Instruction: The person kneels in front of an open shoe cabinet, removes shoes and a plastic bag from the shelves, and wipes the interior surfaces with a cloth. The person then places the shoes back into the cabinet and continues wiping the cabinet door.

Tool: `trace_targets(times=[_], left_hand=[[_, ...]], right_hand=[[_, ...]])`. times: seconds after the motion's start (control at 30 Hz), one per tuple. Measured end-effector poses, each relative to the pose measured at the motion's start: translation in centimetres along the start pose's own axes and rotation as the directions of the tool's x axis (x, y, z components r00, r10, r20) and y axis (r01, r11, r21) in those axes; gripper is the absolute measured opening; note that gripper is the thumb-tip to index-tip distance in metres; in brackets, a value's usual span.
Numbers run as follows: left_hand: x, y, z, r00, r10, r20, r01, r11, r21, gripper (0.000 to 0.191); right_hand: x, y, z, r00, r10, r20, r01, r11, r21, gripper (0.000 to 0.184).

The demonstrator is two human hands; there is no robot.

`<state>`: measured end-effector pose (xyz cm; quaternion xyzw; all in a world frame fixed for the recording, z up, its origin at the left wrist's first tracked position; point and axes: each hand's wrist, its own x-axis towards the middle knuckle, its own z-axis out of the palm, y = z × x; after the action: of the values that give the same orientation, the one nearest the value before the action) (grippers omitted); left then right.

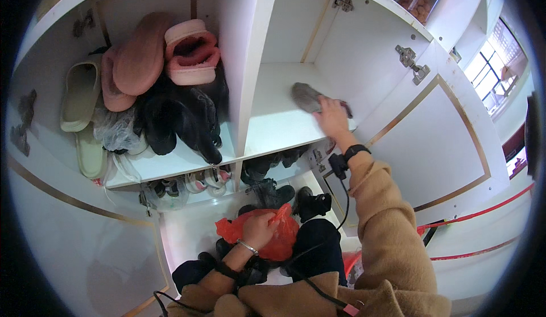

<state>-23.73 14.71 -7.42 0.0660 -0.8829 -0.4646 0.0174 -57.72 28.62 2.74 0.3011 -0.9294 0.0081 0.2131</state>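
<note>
My right hand (pixel 333 118) is in the upper right compartment of a white shoe cabinet (pixel 286 135). It grips a grey-brown shoe or slipper (pixel 305 96) low over the shelf; my fingers hide part of it, and whether it rests on the board I cannot tell. Down by my knees, my left hand (pixel 259 230) clutches the gathered top of a red plastic bag (pixel 279 242). What the bag holds is hidden. Black shoes (pixel 313 204) stand on the floor just beyond the bag.
Pink slippers (pixel 143 56), pale green clogs (pixel 81 97) and black boots (pixel 187 116) crowd the upper left compartment. Sneakers (pixel 209 178) sit on the lower shelf. Open cabinet doors (pixel 443 146) flank me. A black cable (pixel 313 248) runs from my right wrist across my lap.
</note>
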Motion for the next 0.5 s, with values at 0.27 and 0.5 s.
trace_targets(times=[0.27, 0.5], left_hand=[[-1.3, 0.5, -2.1, 0.999, 0.025, -0.041, -0.026, 1.000, -0.005, 0.025], [-2.1, 0.1, -2.7, 0.999, 0.004, -0.033, -0.004, 1.000, -0.001, 0.020]], right_hand=[[-5.2, 1.3, -1.5, 0.979, 0.193, -0.059, -0.201, 0.959, -0.202, 0.049], [-1.4, 1.3, -0.2, 0.979, 0.168, -0.117, -0.197, 0.926, -0.322, 0.039]])
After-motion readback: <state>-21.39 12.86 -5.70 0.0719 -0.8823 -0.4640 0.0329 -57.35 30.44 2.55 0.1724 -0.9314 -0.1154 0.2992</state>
